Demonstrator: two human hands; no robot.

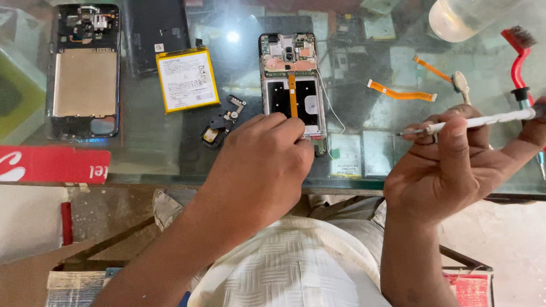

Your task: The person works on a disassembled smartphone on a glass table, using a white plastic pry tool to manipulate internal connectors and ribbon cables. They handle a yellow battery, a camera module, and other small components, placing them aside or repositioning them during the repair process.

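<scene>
- The left hand (pixel 259 165) rests curled on the near end of an opened phone (pixel 293 85), its fingertips closed on the phone's lower edge, close to the near edge of the glass worktop (pixel 142 153).
- The opened phone lies face down near the middle of the worktop, back cover off, with an orange flex strip running down its centre.
- The right hand (pixel 449 165) is closed around a slim white screwdriver (pixel 478 121), held level above the near right part of the worktop, tip pointing toward the phone but apart from it.
- A yellow-edged battery (pixel 187 79) lies left of the phone; a small black bracket part (pixel 223 120) lies between the two, nearer the front edge.
- A second stripped phone frame (pixel 85 71) lies at the far left corner, with a dark back cover (pixel 154 34) beside it.
- Two loose orange flex cables (pixel 401 92) lie right of the phone, and a red-handled brush (pixel 518 57) sits by the right edge.
</scene>
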